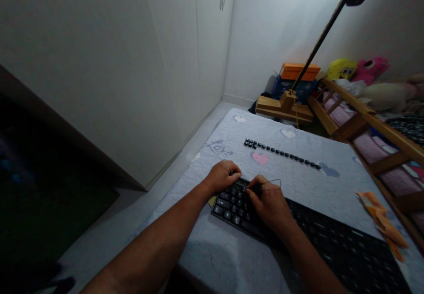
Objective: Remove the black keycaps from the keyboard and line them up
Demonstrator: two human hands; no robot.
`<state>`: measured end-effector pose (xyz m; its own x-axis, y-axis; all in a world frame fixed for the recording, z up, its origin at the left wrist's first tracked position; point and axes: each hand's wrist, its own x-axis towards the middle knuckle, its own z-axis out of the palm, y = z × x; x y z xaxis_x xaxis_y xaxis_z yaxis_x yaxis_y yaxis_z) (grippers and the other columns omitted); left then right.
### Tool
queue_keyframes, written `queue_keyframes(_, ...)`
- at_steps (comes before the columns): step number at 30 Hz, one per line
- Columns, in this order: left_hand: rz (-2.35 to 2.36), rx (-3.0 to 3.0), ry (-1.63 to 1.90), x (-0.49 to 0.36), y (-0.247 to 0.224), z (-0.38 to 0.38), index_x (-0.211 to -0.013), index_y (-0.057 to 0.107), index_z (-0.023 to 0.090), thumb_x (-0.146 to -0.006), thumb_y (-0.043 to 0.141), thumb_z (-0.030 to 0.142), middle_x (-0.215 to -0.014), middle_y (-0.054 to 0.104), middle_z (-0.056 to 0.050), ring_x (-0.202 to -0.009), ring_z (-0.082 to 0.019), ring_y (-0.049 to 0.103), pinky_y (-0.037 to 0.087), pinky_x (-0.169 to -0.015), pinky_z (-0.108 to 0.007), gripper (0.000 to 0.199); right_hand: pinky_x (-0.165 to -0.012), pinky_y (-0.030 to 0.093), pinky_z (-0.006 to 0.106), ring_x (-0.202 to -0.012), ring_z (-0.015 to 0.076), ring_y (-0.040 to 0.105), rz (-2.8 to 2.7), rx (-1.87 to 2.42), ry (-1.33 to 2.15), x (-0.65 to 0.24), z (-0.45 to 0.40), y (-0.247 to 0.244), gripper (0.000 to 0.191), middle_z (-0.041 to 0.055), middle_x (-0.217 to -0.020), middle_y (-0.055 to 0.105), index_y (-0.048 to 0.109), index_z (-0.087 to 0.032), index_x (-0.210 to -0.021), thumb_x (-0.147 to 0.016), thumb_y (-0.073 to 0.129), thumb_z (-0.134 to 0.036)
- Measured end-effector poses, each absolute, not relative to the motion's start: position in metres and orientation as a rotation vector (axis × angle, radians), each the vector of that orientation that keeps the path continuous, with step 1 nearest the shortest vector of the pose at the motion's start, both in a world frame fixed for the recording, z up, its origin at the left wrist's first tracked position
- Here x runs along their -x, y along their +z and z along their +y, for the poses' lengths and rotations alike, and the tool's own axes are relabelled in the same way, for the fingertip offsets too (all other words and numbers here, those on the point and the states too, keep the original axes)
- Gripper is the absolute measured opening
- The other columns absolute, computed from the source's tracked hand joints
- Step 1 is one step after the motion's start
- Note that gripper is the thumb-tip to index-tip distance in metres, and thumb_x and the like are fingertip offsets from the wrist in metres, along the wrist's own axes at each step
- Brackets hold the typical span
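A black keyboard (334,236) lies on the patterned cloth, its left end under my hands. My left hand (222,177) grips its far left corner, fingers bent over the back edge and thumb near the top keys. In my right hand (270,201) is what looks like a wire keycap puller (277,181); a thin wire loop sticks out past the knuckles. My right fingertips pinch down close to the upper-left keys, and the puller's working end is hidden. Beyond the keyboard, several loose black keycaps (277,151) stand in a long row, doubled at its left end.
The pale cloth (212,250) has hearts and lettering. An orange cloth (380,219) lies at the right. A white wardrobe (132,64) rises at the left. Behind are a pole on a wooden base (281,104), an orange box (300,71) and a wooden bed rail (374,117).
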<state>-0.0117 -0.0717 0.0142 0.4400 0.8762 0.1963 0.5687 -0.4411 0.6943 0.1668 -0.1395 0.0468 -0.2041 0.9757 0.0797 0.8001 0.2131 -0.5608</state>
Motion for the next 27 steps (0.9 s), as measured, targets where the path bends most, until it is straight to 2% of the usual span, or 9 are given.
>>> queue_keyframes(27,1.206,-2.167,0.744,0.0116,0.0107,-0.0708,-0.082,0.071,0.018,-0.081,0.057,0.022,-0.082,0.069,-0.003,-0.083,-0.017,0.059,0.044,-0.079,-0.028,0.015,-0.065,0.044,0.029,-0.064,0.0173,0.061,-2.018,1.605,0.634,-0.1684,-0.1366,0.0507,0.005,0.0011,-0.069,0.065,0.055,-0.022,-0.079,-0.081,0.052,-0.025)
